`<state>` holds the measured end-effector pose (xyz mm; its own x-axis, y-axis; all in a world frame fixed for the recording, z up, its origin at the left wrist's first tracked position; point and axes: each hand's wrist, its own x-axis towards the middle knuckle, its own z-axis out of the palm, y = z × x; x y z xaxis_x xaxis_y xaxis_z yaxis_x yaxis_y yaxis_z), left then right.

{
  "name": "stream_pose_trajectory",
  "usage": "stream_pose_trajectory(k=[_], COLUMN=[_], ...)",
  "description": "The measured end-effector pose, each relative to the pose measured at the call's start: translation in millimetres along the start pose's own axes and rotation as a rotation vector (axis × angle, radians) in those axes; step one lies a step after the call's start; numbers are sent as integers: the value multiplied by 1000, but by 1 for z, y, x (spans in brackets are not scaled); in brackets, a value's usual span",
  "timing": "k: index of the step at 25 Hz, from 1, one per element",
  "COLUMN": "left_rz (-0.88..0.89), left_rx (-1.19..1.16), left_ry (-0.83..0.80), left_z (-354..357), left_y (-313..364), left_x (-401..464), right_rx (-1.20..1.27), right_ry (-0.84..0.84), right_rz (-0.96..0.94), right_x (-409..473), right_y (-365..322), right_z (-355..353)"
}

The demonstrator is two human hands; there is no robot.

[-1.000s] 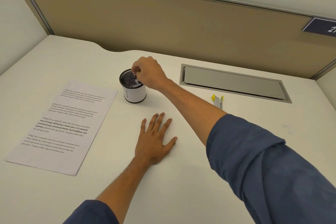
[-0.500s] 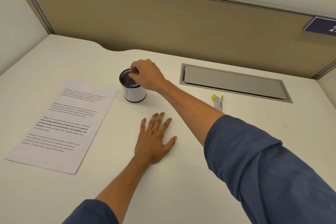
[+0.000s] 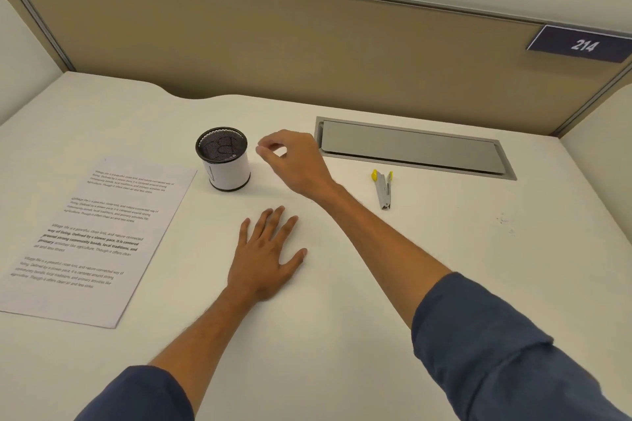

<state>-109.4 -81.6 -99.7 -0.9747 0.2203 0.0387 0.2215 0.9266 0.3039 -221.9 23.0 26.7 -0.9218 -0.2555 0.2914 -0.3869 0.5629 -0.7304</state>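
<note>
A black mesh cup [image 3: 225, 161] wrapped in white paper stands upright on the white desk [image 3: 342, 301]. My right hand [image 3: 294, 164] hovers just right of the cup's rim, apart from it. Its thumb and forefinger tips meet in a pinch, and I see nothing between them. My left hand [image 3: 265, 256] lies flat on the desk in front of the cup, fingers spread and straight. A printed sheet of paper [image 3: 92, 239] lies to the left of the cup.
A small grey stapler with yellow ends [image 3: 383, 188] lies right of my right forearm. Behind it a grey cable hatch [image 3: 410, 150] is set flush in the desk. A beige partition [image 3: 307, 44] with a "214" sign [image 3: 581, 44] closes the back.
My right hand has come up out of the cup's mouth and moved right, now beside the cup. The left hand has stayed flat on the desk.
</note>
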Motion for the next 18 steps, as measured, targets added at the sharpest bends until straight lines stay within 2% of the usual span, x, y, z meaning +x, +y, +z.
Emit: stream_pose_trajectory(k=[2,6,8,12,15,18], left_rz=[-1,7,12,51,49,26], left_rx=[11,18,22,15,-22,-21], left_ry=[3,56,93,120,89,57], left_z=[-1,2,3,9,19,24], left_y=[1,3,3,20,43,49], left_x=[0,-2,-2,-1,-2,-2], right_rx=[119,489,541,413,207,-13], right_ry=[58,162,186,266,350,300], right_rz=[90,431,525,596,637,634], right_x=[-25,-76,-103,-150,-172,-182], right_y=[16,60,87,144,182,216], right_z=[-28,-89,-119,-177,-216,-239])
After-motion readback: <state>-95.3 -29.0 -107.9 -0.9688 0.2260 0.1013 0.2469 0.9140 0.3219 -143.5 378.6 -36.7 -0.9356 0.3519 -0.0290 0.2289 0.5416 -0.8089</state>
